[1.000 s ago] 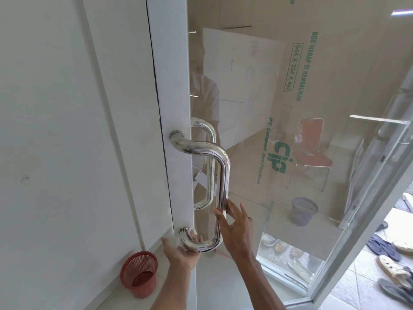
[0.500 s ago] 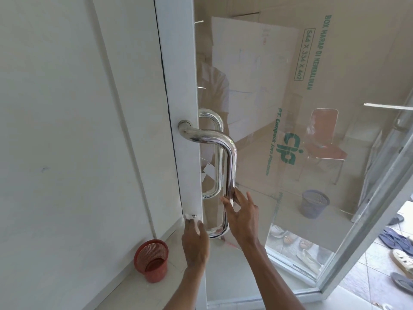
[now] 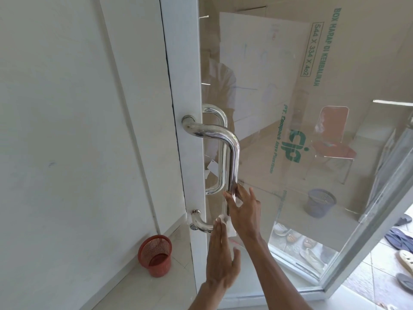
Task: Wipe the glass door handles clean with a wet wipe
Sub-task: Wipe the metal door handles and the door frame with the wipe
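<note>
Head view: the left hand, fingers straight and together, presses the wet wipe against the lower bend of the outer handle. The right hand, fingers spread and nearly straight, lies on the upright bar just above, thumb on one side, fingers on the other. Neither hand closes round the wipe.

Risk: held by flat pressure only, the wipe may slip and drop. Side pressure may swing the glass door. The inner handle, behind the glass, may be missed.
</note>
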Demonstrator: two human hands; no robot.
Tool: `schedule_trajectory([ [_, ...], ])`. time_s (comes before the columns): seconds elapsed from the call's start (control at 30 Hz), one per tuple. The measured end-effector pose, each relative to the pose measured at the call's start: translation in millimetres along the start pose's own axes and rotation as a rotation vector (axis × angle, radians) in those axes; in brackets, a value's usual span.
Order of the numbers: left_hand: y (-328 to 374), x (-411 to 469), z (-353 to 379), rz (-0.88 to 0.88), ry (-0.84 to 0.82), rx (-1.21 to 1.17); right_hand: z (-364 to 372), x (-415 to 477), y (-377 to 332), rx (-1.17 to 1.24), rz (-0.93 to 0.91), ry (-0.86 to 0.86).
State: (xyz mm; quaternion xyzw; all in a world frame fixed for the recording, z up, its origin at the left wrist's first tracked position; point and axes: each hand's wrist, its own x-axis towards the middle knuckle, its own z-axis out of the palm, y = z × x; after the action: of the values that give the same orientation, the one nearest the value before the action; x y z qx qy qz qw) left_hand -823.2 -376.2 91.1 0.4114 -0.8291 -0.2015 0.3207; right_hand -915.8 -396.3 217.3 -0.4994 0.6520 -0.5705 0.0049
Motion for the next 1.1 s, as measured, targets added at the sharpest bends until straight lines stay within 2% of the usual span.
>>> schedule_trajectory([
  [0.1, -0.6, 4.4, -5.3, -0.087, -0.062, 0.259, -2.2, 1.7, 5.1, -0.009, -0.023, -0.012],
  [0.2, -29.9, 14.6, -28.6, -0.125, -0.074, 0.541, -4.0, 0.7, 9.7, -0.028, -0.038, -0.013],
  [0.33, -45.6, 32.1, -55.1, -0.105, -0.171, 0.694, -4.7, -1.1, 11.4, -0.022, -0.045, -0.028],
  [0.43, -13.8, 43.8, -46.0, -0.098, -0.26, 0.604, -5.9, 0.1, 13.6, -0.033, -0.031, -0.029],
  [0.53, 11.9, 48.8, -31.0, -0.153, -0.187, 0.403, -5.5, 0.8, 13.4, -0.05, -0.049, -0.028],
  [0.6, 8.4, 43.1, -31.3, -0.102, -0.154, 0.373, -4.2, 1.1, 14.5, -0.061, -0.057, -0.039],
  [0.67, -11.3, 33.2, -38.1, 0.003, -0.145, 0.531, -2.5, 2.9, 15.7, -0.061, -0.057, -0.046],
  [0.77, -43.1, 29.9, -51.9, -0.054, -0.219, 0.775, 0.0, 5.4, 17.3, -0.07, -0.061, -0.057],
  [0.9, -49.3, 39.8, -57.8, -0.087, -0.288, 0.832, 2.1, 9.4, 19.2, -0.074, -0.069, -0.059],
  [1.0, -28.7, 38.5, -41.5, -0.106, -0.279, 0.687, 3.8, 12.1, 18.1, -0.09, -0.066, -0.057],
  [1.1, 8.2, 45.1, -19.3, -0.241, -0.198, 0.386, 4.5, 14.6, 15.8, -0.127, -0.05, -0.068],
])
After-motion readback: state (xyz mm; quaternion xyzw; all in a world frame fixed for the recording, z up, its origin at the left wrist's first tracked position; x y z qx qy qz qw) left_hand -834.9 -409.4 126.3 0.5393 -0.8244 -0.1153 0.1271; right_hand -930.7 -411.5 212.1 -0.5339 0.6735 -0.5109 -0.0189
